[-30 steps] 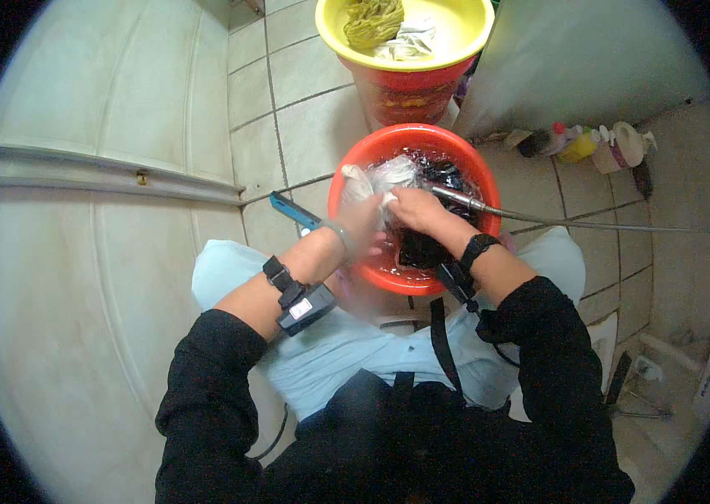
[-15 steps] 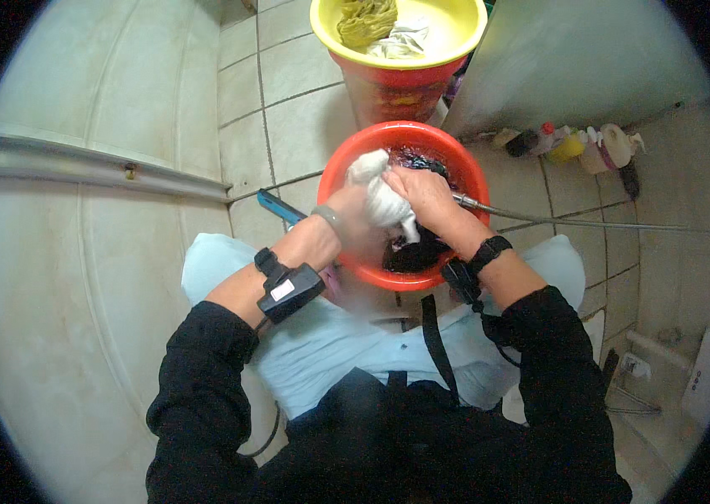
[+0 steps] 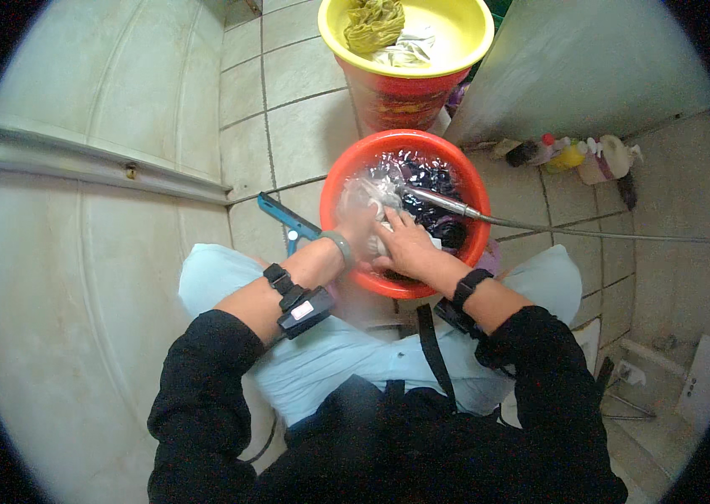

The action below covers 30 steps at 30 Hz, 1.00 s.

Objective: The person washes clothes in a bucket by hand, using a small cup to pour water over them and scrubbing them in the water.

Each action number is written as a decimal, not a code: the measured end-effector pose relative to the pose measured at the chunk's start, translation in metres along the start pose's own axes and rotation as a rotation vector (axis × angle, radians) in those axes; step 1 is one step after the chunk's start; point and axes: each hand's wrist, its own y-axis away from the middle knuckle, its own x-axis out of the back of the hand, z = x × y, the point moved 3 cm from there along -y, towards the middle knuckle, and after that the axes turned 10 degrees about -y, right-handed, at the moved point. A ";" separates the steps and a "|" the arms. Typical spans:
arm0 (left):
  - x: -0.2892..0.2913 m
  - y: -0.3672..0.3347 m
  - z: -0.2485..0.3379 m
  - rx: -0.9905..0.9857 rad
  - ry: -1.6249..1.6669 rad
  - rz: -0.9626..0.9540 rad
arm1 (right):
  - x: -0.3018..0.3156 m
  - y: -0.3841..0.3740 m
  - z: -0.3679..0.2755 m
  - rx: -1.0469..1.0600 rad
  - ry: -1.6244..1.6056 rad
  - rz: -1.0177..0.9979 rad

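A red-orange basin point(image 3: 478, 181) sits on the floor between my knees, with dark clothes point(image 3: 439, 220) in water inside it. A white cloth point(image 3: 380, 202) lies at the basin's left side. My right hand point(image 3: 405, 244) rests on that cloth with its fingers stretched out and apart. My left hand point(image 3: 359, 225) is at the left inside edge, against the white cloth; a hazy patch in the picture hides its fingers. A metal shower wand point(image 3: 439, 200) lies over the dark clothes, its hose point(image 3: 573, 230) crossing the right rim.
Beyond the basin stands a red bucket point(image 3: 397, 97) with a yellow basin point(image 3: 464, 59) on top, holding an olive cloth point(image 3: 374, 25) and a whitish one point(image 3: 406, 50). A blue-handled brush-like tool point(image 3: 284, 212) lies left of the basin. Several bottles point(image 3: 569, 157) line the right wall.
The bunched white cloth has gone down from above the basin into it. My right hand has opened and moved lower, and the shower wand now shows farther in over the clothes.
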 end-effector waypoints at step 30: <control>0.002 0.069 0.052 -0.768 -0.229 0.131 | 0.059 0.004 0.033 -0.101 -0.370 0.383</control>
